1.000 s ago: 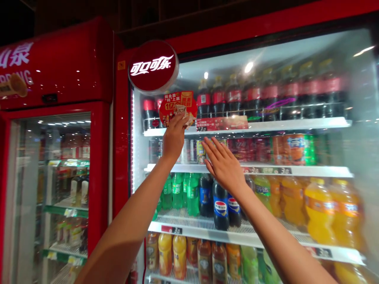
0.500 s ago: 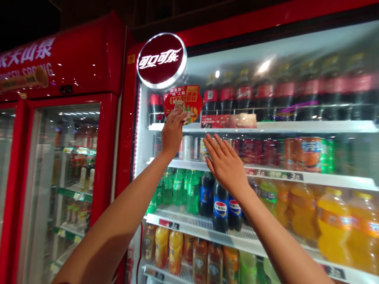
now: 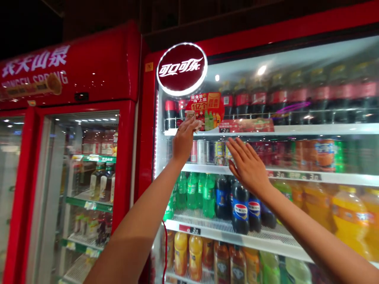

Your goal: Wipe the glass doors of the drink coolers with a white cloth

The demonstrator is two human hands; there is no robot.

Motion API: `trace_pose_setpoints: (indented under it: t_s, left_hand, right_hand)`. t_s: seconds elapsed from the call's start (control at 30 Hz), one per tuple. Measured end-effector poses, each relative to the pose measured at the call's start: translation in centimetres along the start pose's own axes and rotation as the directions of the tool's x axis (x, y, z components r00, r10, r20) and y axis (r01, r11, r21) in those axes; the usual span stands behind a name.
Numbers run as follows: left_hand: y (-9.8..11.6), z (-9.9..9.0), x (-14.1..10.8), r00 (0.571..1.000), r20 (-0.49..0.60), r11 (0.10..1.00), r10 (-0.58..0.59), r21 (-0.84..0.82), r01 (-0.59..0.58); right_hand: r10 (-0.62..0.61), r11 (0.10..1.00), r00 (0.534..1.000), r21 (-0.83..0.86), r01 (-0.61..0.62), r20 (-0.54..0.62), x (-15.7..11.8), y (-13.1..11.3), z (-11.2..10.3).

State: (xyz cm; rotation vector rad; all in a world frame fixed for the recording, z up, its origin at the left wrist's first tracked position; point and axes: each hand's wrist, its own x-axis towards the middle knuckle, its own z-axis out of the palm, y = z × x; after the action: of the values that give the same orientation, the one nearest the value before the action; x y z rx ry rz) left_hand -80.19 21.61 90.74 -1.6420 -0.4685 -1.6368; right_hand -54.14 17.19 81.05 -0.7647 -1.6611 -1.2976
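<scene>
Against the glass door of the drinks fridge, my left hand (image 3: pixel 183 139) is closed on a pale, crumpled cloth or tissue (image 3: pixel 194 118); I cannot tell which. The cloth lies over the lower left part of a round red promotional sticker (image 3: pixel 213 105) showing printed bottles. Lower and to the right, my right hand (image 3: pixel 248 165) is held flat with fingers stretched, at or just before the glass, with nothing in it. Behind it stand drink cans (image 3: pixel 219 152) and dark cola bottles with blue labels (image 3: pixel 240 207).
A lit round sign (image 3: pixel 182 69) sits above the sticker at the door's upper left. Shelves inside hold green bottles (image 3: pixel 209 195), orange drinks (image 3: pixel 349 217) and red-labelled cola bottles (image 3: pixel 259 98). On the left stands a second red fridge (image 3: pixel 100 71) with glass doors.
The view has turned left, so the fridge sits further right in the picture. My left hand and cloth have slid left and slightly down across the sticker. My right hand stays nearly in place.
</scene>
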Motion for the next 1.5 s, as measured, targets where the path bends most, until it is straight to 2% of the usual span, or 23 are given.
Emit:
trace_pose_setpoints:
  t_s: [0.07,0.13,0.27,0.33,0.43,0.53,0.67,0.77,0.87,0.93,1.0,1.1,1.17,1.23,1.3,1.43,1.5]
  left_hand:
    - [-0.1,-0.7,-1.0,0.997,0.068,0.999,0.048,-0.007,-0.048]
    - [-0.6,-1.4,-0.9,0.984,0.132,0.992,0.122,-0.03,-0.119]
    - [-2.8,-2.4,1.8,0.946,0.198,0.964,0.257,-0.113,-0.239]
    - [-4.0,-2.7,3.3,0.957,0.182,0.971,0.227,-0.121,-0.207]
    - [-5.0,-2.7,4.0,0.986,0.128,0.991,0.105,-0.092,-0.094]
    - [-4.8,-2.2,2.6,0.997,0.075,0.997,0.024,-0.078,-0.018]
    - [-4.1,-1.7,0.5,0.999,0.025,0.997,0.029,-0.078,-0.026]
    - [-4.7,-2.4,0.9,0.988,0.07,0.989,0.139,-0.053,-0.136]
    - [-6.4,-3.9,2.5,0.938,0.185,0.955,0.292,0.0,-0.297]
    - [-7.5,-4.9,3.2,0.918,0.223,0.938,0.329,0.035,-0.345]
    - [-8.1,-5.5,3.1,0.934,0.198,0.948,0.296,0.063,-0.313]
    - [-7.9,-5.3,1.5,0.979,0.086,0.98,0.185,0.056,-0.19]
    - [-7.3,-4.8,0.1,0.99,0.037,0.99,0.137,0.022,-0.138]
    - [-6.9,-4.6,-0.8,0.987,0.053,0.988,0.152,-0.005,-0.152]
    - [-6.9,-4.7,-0.8,0.966,0.124,0.974,0.226,-0.018,-0.225]
    - [-8.7,-5.9,1.6,0.876,0.278,0.917,0.393,-0.052,-0.395]
    - [-10.0,-6.5,2.7,0.873,0.294,0.918,0.389,-0.048,-0.393]
  right_hand:
    - [-0.002,1.0,1.0,0.021,0.002,0.01,1.7,-1.3,0.5]
    - [0.009,0.999,1.0,0.043,-0.01,0.012,3.9,-3.1,1.6]
    - [0.205,0.976,0.973,0.097,-0.195,-0.109,7.9,-7.1,4.7]
    - [0.266,0.962,0.952,0.109,-0.252,-0.149,8.8,-8.7,6.0]
    - [0.291,0.956,0.948,0.058,-0.286,-0.129,9.0,-9.9,6.7]
    - [0.253,0.967,0.965,-0.001,-0.254,-0.069,8.7,-10.2,6.4]
    - [0.149,0.988,0.989,-0.024,-0.15,-0.014,8.7,-10.2,5.9]
    - [0.139,0.99,0.99,-0.015,-0.139,-0.016,8.7,-10.2,6.0]
    - [0.109,0.993,0.994,-0.035,-0.11,-0.023,8.6,-10.2,6.0]
    - [0.078,0.995,0.997,-0.053,-0.079,-0.021,8.5,-10.2,6.0]
    - [0.052,0.996,0.999,-0.07,-0.053,-0.016,8.4,-10.1,6.1]
    - [0.036,0.995,0.999,-0.095,-0.039,-0.024,8.5,-10.1,6.1]
    - [0.032,0.994,0.999,-0.1,-0.034,-0.024,8.5,-10.1,6.1]
    - [0.033,0.995,0.999,-0.092,-0.034,-0.015,8.5,-10.0,6.1]
    - [0.045,0.996,0.999,-0.072,-0.045,0.001,8.5,-10.0,6.1]
    - [0.071,0.997,0.997,-0.037,-0.07,0.033,8.5,-9.9,6.1]
    - [0.078,0.996,0.996,-0.035,-0.077,0.038,8.5,-9.9,6.1]
